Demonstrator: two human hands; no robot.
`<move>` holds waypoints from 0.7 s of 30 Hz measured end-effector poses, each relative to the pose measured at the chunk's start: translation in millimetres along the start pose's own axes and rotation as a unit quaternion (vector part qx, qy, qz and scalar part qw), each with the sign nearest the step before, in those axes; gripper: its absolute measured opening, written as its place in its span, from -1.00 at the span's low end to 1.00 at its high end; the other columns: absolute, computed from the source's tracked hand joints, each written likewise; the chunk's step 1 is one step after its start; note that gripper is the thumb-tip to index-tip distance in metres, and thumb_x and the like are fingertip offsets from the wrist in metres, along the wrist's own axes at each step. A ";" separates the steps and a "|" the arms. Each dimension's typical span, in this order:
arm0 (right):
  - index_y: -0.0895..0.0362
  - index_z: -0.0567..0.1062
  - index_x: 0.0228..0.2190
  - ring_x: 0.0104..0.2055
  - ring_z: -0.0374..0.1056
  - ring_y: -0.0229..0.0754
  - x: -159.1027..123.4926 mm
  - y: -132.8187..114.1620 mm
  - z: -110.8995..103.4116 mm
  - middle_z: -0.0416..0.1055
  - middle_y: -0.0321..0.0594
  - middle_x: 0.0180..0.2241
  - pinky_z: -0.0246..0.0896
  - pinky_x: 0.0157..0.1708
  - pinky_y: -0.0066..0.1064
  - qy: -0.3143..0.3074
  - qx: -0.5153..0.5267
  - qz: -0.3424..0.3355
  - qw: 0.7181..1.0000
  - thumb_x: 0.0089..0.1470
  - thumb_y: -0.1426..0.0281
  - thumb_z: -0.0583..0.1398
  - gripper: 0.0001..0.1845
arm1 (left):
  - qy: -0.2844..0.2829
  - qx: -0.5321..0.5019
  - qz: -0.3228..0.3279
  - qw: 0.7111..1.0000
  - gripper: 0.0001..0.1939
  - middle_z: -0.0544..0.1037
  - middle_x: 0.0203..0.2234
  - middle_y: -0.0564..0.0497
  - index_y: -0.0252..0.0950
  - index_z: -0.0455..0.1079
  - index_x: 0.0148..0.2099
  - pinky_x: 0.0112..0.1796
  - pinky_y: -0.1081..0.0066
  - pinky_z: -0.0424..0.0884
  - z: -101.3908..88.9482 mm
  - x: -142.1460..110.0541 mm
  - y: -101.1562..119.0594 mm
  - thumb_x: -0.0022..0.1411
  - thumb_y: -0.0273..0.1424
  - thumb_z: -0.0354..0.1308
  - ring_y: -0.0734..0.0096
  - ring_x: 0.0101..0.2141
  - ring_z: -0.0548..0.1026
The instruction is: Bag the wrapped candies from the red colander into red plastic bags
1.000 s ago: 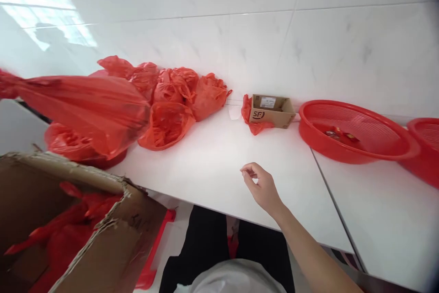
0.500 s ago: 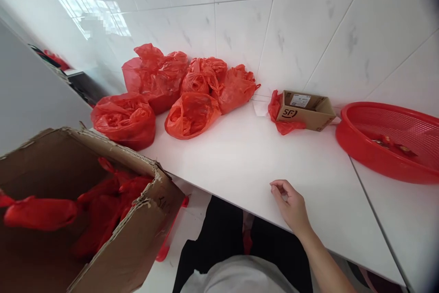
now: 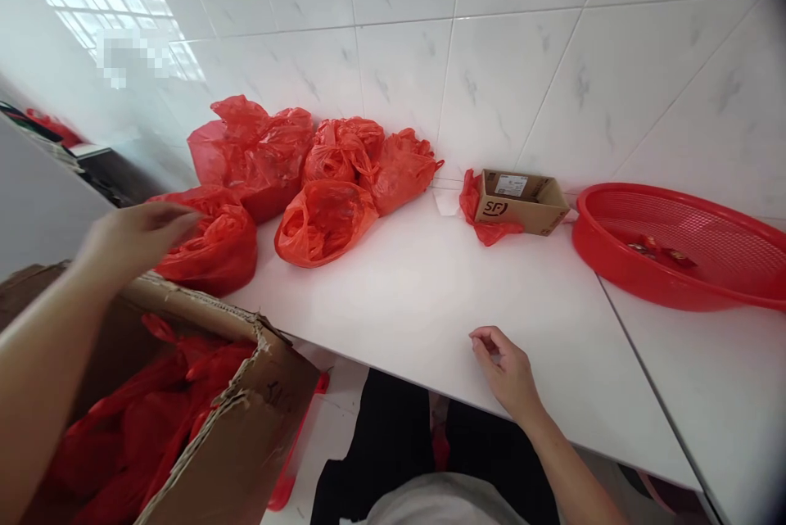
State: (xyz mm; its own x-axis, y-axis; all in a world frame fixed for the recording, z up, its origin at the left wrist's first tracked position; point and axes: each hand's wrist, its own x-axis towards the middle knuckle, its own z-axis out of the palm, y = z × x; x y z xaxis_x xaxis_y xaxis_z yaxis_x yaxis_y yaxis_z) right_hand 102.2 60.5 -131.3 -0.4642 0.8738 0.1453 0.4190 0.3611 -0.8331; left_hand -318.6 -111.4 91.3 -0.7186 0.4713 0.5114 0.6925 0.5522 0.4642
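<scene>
My left hand (image 3: 138, 234) reaches across the far edge of a large cardboard box (image 3: 227, 459). Its fingers stretch over the leftmost red plastic bag (image 3: 224, 251), with nothing visible in them; whether they touch the bag I cannot tell. The hand is slightly blurred. Several red plastic bundles (image 3: 153, 418) lie inside the box, partly hidden by my left forearm. On the white table (image 3: 393, 304) rests my right hand (image 3: 507, 369), fingers curled and thumb near the index finger, holding nothing visible.
More red bags stand against the tiled wall, including a wide-mouthed red bag (image 3: 325, 222). A small cardboard box (image 3: 521, 214) sits at the back, with red plastic beside it. At the right is a red mesh basket (image 3: 663, 287) with small wrapped items (image 3: 663, 251) inside.
My left hand has come into view over the leftmost bag. A blurred red bundle above the box's contents no longer shows there. My view has shifted; my right hand keeps its pose.
</scene>
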 end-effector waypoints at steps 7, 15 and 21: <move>0.06 0.44 -0.32 -0.32 0.41 -0.09 -0.5 -0.5 0.3 0.48 -0.17 -0.36 0.31 -0.41 -0.33 -0.002 0.026 -0.011 1.000 0.20 0.21 0.07 -0.77 | -0.233 0.018 0.110 0.966 -0.74 0.53 -0.06 -0.09 -0.30 0.45 -0.04 -0.04 0.12 0.43 174.0 -4.9 65.0 0.29 -0.28 0.17 0.25 -0.09 0.50; 0.07 0.42 -0.34 -0.38 0.35 -0.14 -1.7 -4.3 -3.7 0.43 -0.20 -0.40 0.24 -0.49 -0.38 -0.023 0.037 -0.017 0.999 0.25 0.22 0.03 -0.75 | -0.211 0.077 -0.011 0.974 -0.61 0.45 0.02 -0.15 -0.31 0.35 0.11 -0.09 0.10 0.47 194.7 23.1 53.9 0.29 -0.27 0.17 0.19 -0.07 0.49; 0.06 0.42 -0.31 -0.33 0.32 -0.16 0.2 -0.8 -3.0 0.41 -0.21 -0.35 0.15 -0.49 -0.43 -0.050 0.056 0.014 0.997 0.25 0.21 0.04 -0.75 | -0.127 0.089 -0.048 0.987 -0.63 0.47 0.00 -0.13 -0.32 0.36 0.10 -0.10 0.09 0.47 141.3 89.1 52.9 0.31 -0.25 0.14 0.21 -0.08 0.50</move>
State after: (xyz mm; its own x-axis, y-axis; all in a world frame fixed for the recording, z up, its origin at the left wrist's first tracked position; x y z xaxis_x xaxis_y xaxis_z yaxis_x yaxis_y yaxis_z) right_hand 104.1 61.4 -129.0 -0.5317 0.8440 0.0712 0.3452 0.2927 -0.8917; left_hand -354.9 56.9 59.3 -0.7883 0.5560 0.2633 0.6151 0.7040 0.3550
